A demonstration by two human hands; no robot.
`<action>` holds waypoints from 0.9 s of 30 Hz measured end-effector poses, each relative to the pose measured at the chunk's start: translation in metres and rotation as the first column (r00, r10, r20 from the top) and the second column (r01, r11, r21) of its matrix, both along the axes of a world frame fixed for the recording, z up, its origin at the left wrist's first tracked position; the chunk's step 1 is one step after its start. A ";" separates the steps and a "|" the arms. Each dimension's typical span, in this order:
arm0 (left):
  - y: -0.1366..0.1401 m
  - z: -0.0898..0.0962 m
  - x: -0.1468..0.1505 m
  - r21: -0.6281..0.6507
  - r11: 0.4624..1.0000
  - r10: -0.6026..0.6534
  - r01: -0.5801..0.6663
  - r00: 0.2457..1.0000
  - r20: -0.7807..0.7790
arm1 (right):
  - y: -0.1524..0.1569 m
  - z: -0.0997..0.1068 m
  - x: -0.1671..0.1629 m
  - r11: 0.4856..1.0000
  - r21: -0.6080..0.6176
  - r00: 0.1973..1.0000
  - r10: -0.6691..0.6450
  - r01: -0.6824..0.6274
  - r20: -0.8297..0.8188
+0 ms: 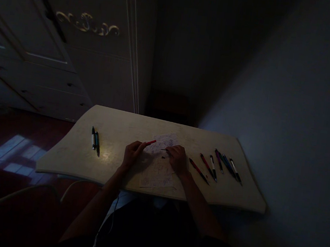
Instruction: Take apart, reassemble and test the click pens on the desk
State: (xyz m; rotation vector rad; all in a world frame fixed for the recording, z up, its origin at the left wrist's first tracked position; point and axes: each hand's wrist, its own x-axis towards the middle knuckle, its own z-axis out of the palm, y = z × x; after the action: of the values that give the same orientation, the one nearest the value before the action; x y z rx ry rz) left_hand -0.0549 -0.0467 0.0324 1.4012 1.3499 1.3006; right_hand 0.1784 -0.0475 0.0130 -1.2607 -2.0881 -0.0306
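My left hand [132, 152] is closed around a red pen barrel [151, 142], which points up and to the right over the paper. A thin dark stick, perhaps a pen refill [163, 149], pokes out leftward from the pinched fingers of my right hand [177, 157]. The two parts are held apart. Under both hands lies a sheet of paper [158, 180] covered in scribbles and writing. On it, just below the thin stick, rests a small dark piece [163, 157], too small to name.
The pale table [119, 126] bears two pens [97, 143] at left. Several pens stand out at right, among them a red and black pen [199, 171] and a white and black pen [235, 170]. A wall [301, 136] borders the right; a cabinet [99, 67] stands behind, left. The room is dim.
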 end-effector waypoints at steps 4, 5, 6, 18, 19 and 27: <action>0.000 0.000 0.001 0.012 1.000 -0.002 0.002 1.000 0.020 | 0.000 0.002 0.001 0.999 -0.024 0.999 -0.033 0.032 -0.034; 0.000 0.000 0.001 0.005 1.000 -0.008 0.008 1.000 0.028 | 0.001 0.002 0.001 0.999 -0.030 0.998 -0.045 0.044 -0.039; 0.001 0.000 0.001 -0.004 1.000 -0.019 0.019 0.999 0.039 | 0.001 0.002 0.001 0.998 -0.034 0.997 -0.056 0.055 -0.044; 0.008 -0.010 -0.005 -0.023 0.995 -0.099 0.102 0.989 0.109 | 0.003 -0.002 0.003 0.998 -0.064 0.995 -0.032 0.026 -0.095; 0.009 -0.010 -0.005 -0.020 0.994 -0.101 0.104 0.989 0.109 | 0.003 -0.001 0.003 0.997 -0.070 0.996 -0.031 0.025 -0.089; 0.009 -0.013 -0.005 -0.046 0.994 -0.090 0.098 0.985 0.150 | 0.005 -0.003 0.003 0.993 -0.118 0.998 -0.014 0.006 -0.063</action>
State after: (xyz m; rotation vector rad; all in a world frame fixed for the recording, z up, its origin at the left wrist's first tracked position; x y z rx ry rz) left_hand -0.0596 -0.0381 0.0195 1.2907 1.1971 1.2708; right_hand 0.1814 -0.0426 0.0101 -1.3245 -2.0542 0.1284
